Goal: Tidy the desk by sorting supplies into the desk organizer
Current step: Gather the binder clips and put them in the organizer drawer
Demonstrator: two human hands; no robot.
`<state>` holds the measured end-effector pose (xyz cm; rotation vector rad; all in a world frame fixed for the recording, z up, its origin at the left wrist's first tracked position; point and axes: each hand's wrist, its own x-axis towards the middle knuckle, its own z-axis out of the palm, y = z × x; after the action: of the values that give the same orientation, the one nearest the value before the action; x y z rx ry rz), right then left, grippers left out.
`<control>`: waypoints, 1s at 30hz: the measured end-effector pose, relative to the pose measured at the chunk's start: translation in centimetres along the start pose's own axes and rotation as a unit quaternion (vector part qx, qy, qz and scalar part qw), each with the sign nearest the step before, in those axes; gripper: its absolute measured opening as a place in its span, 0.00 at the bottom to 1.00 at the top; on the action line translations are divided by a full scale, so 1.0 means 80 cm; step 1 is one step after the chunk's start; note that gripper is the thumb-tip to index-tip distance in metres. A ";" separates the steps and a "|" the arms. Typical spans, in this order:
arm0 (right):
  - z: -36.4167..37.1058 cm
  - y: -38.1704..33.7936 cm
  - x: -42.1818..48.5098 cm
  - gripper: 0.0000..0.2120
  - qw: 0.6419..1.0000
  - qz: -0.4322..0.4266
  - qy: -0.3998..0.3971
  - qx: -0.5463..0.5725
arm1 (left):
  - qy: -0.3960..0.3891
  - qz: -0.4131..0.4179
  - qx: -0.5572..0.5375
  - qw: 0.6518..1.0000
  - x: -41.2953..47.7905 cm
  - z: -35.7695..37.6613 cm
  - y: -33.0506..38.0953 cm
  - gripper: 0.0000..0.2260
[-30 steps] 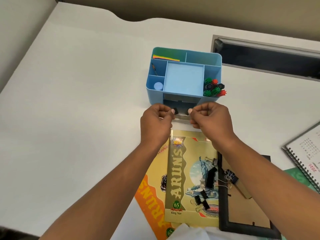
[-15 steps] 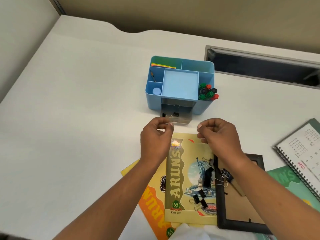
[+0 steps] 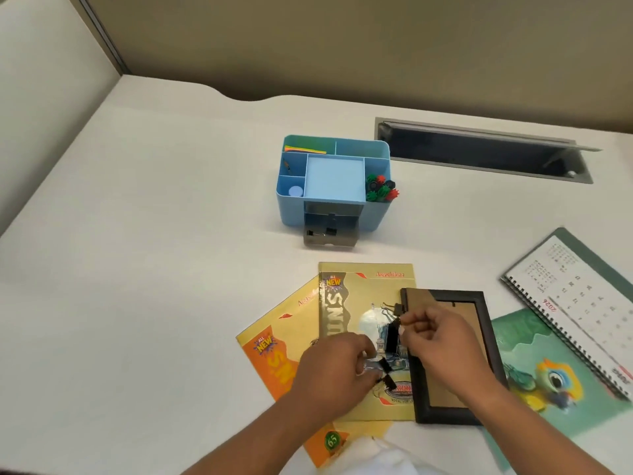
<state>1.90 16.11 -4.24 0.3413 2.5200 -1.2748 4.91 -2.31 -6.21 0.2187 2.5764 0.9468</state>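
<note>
The step in hand was the collecting of binder clips for the desk organizer (image 3: pixel 359 145), which stood on the desk (image 3: pixel 154 269) with its small drawer (image 3: pixel 330 240) pulled out toward the person; two clips (image 3: pixel 320 232) already lay inside this drawer. Well in front of the organizer, on the person's side, a yellow notebook (image 3: pixel 359 293) carried the clips that were not yet sorted. There the left hand (image 3: pixel 334 368) had its fingers curled and, as far as the blur allowed one to see, pinched together on a small binder clip (image 3: pixel 384 365). The right hand (image 3: pixel 435 341) pinched, between thumb and first finger, the wire handle of a large binder clip (image 3: pixel 392 337), next to the picture frame (image 3: pixel 493 341) that partly covered the notebook. One more small clip (image 3: pixel 389 382) and another clip (image 3: pixel 395 308) remained on the notebook cover. In my judgement the next move called for lifting both clips free of the cover, carrying them forward to the organizer and dropping them into the open drawer, without pushing it shut. Compared with half a second earlier, both hands had left the place just in front of the drawer, where they held nothing I could make out, and had come back to the notebook. The drawer and its two clips looked unchanged.
</note>
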 end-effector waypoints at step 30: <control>0.034 0.021 -0.069 0.09 0.959 -0.071 -0.048 -0.270 | 0.084 -0.016 -0.086 0.993 -0.020 -0.008 -0.006 0.04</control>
<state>8.01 14.40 -5.00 -0.0269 2.7096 -0.5762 6.13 -3.51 -5.59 0.0499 2.6202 1.2152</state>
